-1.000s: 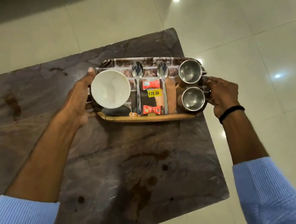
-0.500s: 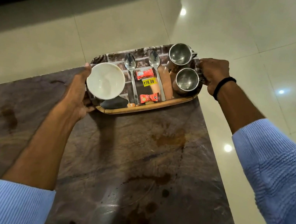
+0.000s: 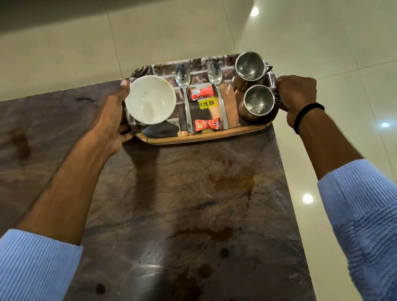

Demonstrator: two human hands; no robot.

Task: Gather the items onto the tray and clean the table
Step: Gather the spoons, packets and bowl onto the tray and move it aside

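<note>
The tray (image 3: 193,141) is at the far edge of the desk (image 3: 182,213), partly beyond it. The left grip (image 3: 112,115) and right grip (image 3: 295,95) each curl round one tray end. An uneven tilt would likely topple the steel cups (image 3: 258,102) or slide the bowl (image 3: 149,99).

**Dim room, glaring floor**

Lamp reflections show as white spots on the glossy floor (image 3: 337,55) at one, three and four o'clock. The dark desk (image 3: 182,213) carries a dull sheen and a soft shadow just under the tray (image 3: 193,143). The centre is sharp; wide-angle bending stretches the sleeves (image 3: 374,230) at five and seven o'clock.
</note>
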